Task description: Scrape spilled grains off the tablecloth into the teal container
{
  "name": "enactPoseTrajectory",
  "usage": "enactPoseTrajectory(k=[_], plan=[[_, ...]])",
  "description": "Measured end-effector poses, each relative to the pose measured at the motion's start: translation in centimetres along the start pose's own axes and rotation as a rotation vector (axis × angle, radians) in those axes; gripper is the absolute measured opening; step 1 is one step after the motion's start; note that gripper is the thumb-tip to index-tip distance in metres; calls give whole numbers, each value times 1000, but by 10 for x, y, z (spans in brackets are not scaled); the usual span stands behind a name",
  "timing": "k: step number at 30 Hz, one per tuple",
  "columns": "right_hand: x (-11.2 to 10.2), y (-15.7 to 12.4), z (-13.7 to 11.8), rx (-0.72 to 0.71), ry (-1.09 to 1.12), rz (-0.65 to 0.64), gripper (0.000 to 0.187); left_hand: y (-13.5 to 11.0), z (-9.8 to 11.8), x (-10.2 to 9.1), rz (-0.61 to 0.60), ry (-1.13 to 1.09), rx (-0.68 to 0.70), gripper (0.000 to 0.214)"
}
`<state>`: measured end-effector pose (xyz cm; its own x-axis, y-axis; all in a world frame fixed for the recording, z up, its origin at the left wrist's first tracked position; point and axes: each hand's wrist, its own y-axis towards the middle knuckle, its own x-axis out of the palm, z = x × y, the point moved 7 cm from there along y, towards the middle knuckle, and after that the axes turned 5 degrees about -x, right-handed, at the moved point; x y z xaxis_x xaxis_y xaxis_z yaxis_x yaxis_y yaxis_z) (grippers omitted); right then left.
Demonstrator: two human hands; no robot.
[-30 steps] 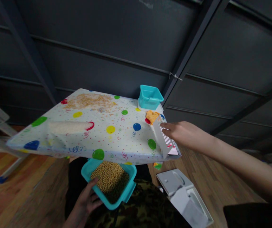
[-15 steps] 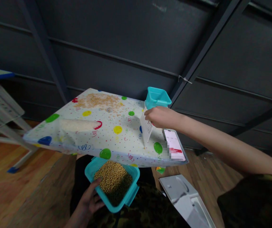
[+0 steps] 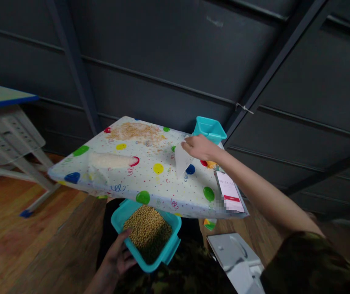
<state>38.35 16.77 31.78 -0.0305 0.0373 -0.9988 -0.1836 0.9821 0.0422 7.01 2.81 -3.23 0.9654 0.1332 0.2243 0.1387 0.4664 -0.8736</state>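
Counter: a balloon-printed cloth covered the counter [image 3: 162,192], which stood before a dark panelled wall [image 3: 162,81].
Scattered grains: a loose tan spread of grains [image 3: 136,132] lay at the far left, too fine to identify.
Pale heap: a long whitish heap [image 3: 110,160] lay nearer the left edge, well apart from the white panel [image 3: 181,161].
Empty-handed corner: a second tub [image 3: 210,126], also turquoise, stood at the far right, its front partly hidden by the right hand [image 3: 199,147].
Orange cloth: a crumpled orange cloth [image 3: 211,164] showed beside the right forearm, which covered part of it.
Phone: a phone [image 3: 229,190] lay face up with its screen lit, near the right edge.
Surroundings: a neighbouring desk [image 3: 5,94] with a blue edge stood at the left; a white case [image 3: 236,249] lay on the wooden floor at the lower right.
Right arm: the forearm reached in diagonally from the lower right, above the counter, bare beyond a camouflage sleeve [image 3: 303,261].
Right grip: the fingers were closed over the panel's upper part, pinching it; the panel stood tilted, and contact of its lower edge with the cloth could not be told.
Left grip: the left hand [image 3: 118,255] clasped the near-left wall of the turquoise tub [image 3: 171,249], thumb over the rim, fingers outside.
Tub: it was held over the lap, below the counter's near edge, with yellow beans [image 3: 147,224] inside.
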Motion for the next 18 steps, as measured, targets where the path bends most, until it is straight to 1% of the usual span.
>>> enactPoseTrajectory(k=[2,3,5,8,10,12,14,16,18], plan=[[8,-7,2,48,66,137,37,-4,2,-1,-50,-11,49,71],[15,-12,3,71,98,193,39,-6,4,-2,-86,-11,80,71],[32,-25,8,136,159,279,51,-6,4,-4,-125,0,117,73],[54,-43,11,208,230,384,59,-1,7,-8,-116,6,148,73],[62,-48,11,230,250,424,63,4,10,-10,-110,4,151,70],[59,-48,11,242,255,476,67,8,12,-11,-127,6,116,68],[50,-44,12,240,250,549,70,12,14,-10,-161,2,95,66],[38,-39,13,228,238,628,71,15,16,-10,-193,-3,117,66],[30,-32,13,215,232,678,70,18,16,-9,-193,12,145,65]])
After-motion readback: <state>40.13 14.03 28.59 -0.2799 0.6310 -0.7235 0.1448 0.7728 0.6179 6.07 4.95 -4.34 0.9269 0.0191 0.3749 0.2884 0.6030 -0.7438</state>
